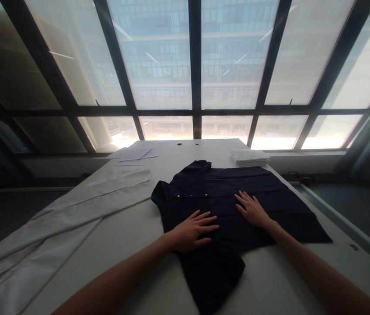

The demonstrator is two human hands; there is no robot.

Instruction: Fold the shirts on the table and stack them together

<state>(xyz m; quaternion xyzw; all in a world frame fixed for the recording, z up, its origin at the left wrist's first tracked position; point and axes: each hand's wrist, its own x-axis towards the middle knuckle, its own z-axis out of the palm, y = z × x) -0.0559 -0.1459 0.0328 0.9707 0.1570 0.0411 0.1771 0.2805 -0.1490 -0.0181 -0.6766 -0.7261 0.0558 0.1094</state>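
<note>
A dark navy shirt [283, 201] lies spread on the white table [132, 236], its collar toward the left and its hem toward the right. Small pale buttons run along its front near the collar. Flat on the cloth, below the buttons, rests my left hand [193, 232], fingers spread and holding nothing. My right hand [253, 210] also lies on the shirt, farther right by the middle of the front, with its fingers stretched out. One short sleeve [218, 271] points toward me, and the other sleeve lies on the far side.
White cloth [73, 218] with long creases covers the table's left side and hangs past its edge. Loose paper sheets [135, 153] lie at the back left. A folded white stack [249, 156] sits at the back right. Large windows [158, 57] stand behind the table.
</note>
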